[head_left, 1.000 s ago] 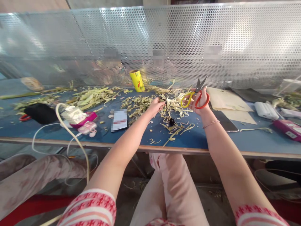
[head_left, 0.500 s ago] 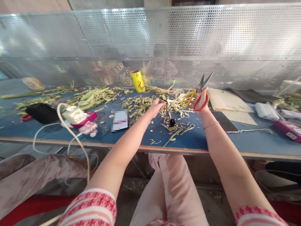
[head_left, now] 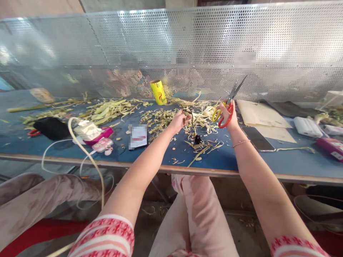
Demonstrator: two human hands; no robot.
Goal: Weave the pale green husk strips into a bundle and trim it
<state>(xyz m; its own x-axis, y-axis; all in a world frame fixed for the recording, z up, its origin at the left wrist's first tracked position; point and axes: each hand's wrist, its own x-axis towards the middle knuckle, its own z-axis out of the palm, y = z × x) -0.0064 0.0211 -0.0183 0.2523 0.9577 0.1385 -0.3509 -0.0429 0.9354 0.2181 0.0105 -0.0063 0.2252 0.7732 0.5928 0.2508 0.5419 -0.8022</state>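
My right hand (head_left: 227, 113) grips the scissors (head_left: 227, 103): fingers pass through the two loop handles, one yellow, one red-orange, both smooth plastic. The slim steel blades lie closed together, pointing to 1 o'clock, raised clear of the table (head_left: 241, 162) so the tips stay off the litter, by my judgement.

My left hand (head_left: 178, 121) sits at 9 o'clock of the scissors, near them but apart. Its fingertips are pressed together on the upper end of a thin black cord (head_left: 192, 123). The cord hangs slack in a loop down to a small black lump (head_left: 197, 139) resting on the blue tabletop at 5 o'clock of that hand. Holding the top end likely keeps the cord lifted and separate from the scraps.

Pale, dry, fibrous leaf strips (head_left: 199, 119) lie heaped between and beyond both hands, curled and ribbon-shaped. A yellow cylindrical roll (head_left: 158, 92) stands tilted at 11 o'clock of the left hand, against the perforated metal screen (head_left: 268, 46). A dark, flat, glossy phone (head_left: 258, 139) lies at 4 o'clock of the right hand.
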